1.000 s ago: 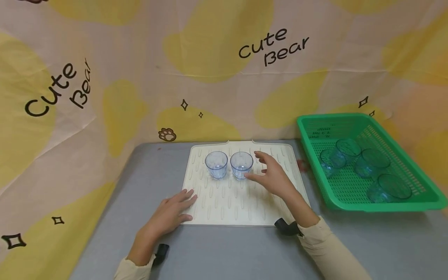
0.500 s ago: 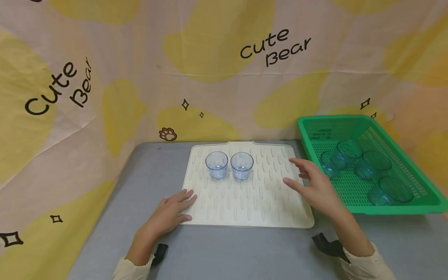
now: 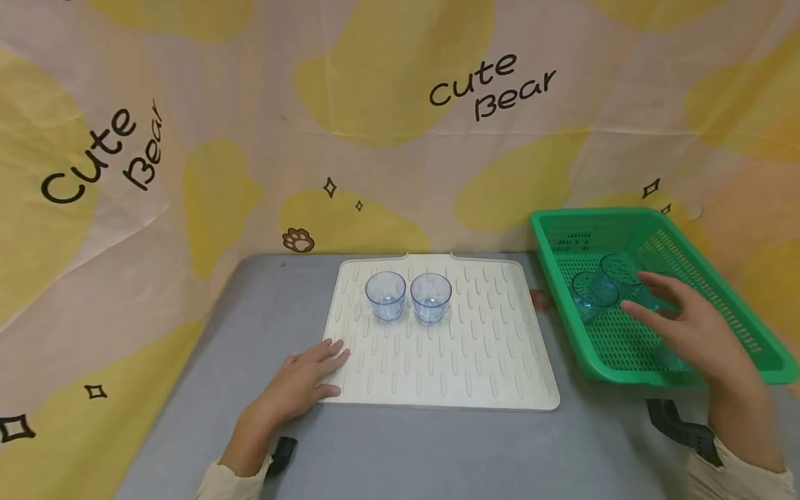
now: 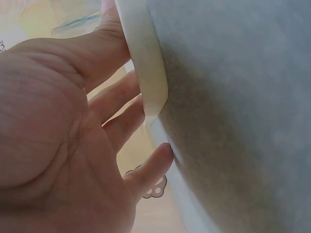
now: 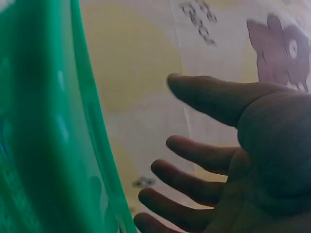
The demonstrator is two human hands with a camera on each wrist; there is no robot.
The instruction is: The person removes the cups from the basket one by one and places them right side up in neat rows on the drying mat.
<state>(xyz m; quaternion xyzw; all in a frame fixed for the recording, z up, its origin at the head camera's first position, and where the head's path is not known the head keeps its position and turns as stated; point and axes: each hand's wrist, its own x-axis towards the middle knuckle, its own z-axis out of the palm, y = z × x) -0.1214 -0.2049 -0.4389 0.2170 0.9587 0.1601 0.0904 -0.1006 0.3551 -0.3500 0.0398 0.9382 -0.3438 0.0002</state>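
Observation:
My left hand [image 3: 302, 380] rests with spread fingers on the near left edge of a cream draining mat [image 3: 437, 375]. In the left wrist view its fingers [image 4: 121, 126] lie along the mat's rim [image 4: 150, 73]. Two clear blue drinking glasses, a left one [image 3: 385, 297] and a right one [image 3: 430, 298], stand upright side by side on the mat. Over the green basket [image 3: 584, 347] my right hand [image 3: 696, 333] hovers with thumb and fingers apart, nothing between them. Several more glasses [image 3: 615, 274] lie in the basket, some partly hidden behind that hand.
A grey table [image 3: 437, 451] carries the mat and the basket. Behind them hangs a patterned cloth [image 3: 375, 104] with yellow patches and lettering. The basket's raised rim [image 3: 562, 326] stands just right of the mat.
My right hand has moved away from the right glass on the mat, rightward over the basket. Both glasses on the mat and my left hand have stayed in place.

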